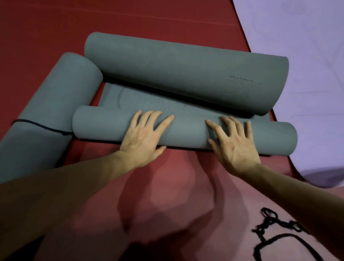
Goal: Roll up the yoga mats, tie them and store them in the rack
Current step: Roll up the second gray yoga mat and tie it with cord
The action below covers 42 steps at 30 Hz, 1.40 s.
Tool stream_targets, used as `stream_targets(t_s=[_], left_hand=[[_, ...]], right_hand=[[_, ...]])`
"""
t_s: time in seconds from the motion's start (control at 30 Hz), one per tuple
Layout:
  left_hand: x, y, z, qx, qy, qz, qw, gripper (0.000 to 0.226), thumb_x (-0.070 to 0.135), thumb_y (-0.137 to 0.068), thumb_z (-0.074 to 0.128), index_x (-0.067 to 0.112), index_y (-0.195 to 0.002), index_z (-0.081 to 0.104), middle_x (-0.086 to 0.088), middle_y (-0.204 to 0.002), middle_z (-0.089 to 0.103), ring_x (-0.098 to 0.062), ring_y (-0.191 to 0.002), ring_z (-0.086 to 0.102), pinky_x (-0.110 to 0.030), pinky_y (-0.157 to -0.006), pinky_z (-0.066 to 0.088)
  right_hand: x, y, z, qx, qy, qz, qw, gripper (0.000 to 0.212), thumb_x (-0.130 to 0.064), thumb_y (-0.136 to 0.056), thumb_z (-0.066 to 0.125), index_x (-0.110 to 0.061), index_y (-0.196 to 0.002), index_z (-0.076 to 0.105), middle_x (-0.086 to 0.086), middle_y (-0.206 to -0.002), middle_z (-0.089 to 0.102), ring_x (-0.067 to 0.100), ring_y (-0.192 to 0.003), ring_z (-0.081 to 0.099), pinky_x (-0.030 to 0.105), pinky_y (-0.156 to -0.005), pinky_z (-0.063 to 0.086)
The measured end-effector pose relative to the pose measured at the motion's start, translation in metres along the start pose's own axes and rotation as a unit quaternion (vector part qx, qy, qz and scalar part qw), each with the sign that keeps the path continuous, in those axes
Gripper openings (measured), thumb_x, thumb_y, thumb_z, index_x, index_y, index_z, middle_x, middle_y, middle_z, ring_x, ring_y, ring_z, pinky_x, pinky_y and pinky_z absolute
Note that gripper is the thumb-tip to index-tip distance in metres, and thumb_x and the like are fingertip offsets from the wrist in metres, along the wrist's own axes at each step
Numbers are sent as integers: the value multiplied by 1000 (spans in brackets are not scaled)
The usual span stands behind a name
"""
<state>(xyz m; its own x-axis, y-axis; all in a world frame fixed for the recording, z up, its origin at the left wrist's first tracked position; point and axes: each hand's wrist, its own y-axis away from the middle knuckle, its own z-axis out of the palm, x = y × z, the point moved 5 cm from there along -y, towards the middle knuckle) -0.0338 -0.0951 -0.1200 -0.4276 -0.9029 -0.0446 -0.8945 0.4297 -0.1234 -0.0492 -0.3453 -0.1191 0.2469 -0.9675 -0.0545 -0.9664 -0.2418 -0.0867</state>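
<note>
both hands lie spread flat on the grey roll (185,133) on the red floor, pinching nothing: left hand (144,135) left of its middle, right hand (233,142) right of it; just beyond the roll, its unrolled strip ends in a far curl (181,70); soft, light, springy foam, i judge, so i'd press evenly with both palms; a loose black cord (260,230) lies nearer me, to the roll's right.

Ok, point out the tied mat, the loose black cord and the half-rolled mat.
tied mat (46,105), head view, side above its tie.
loose black cord (261,231), head view, knotted stretch.
half-rolled mat (187,133), head view, near roll, bare stretch mid-length.
</note>
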Motion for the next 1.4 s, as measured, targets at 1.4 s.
stream_targets(t_s=[1.4], left_hand=[[23, 38, -14, -58, 30, 91, 994, 108, 74, -68, 69, 24, -155, 29, -9, -144, 50, -29, -131, 51, -47, -111, 40]], right_hand=[[12, 40, -12, -137, 48, -89, 985, 100, -84, -75, 46, -31, -158, 29, 19, -140, 53, 39, -127, 54, 58, -117, 34]])
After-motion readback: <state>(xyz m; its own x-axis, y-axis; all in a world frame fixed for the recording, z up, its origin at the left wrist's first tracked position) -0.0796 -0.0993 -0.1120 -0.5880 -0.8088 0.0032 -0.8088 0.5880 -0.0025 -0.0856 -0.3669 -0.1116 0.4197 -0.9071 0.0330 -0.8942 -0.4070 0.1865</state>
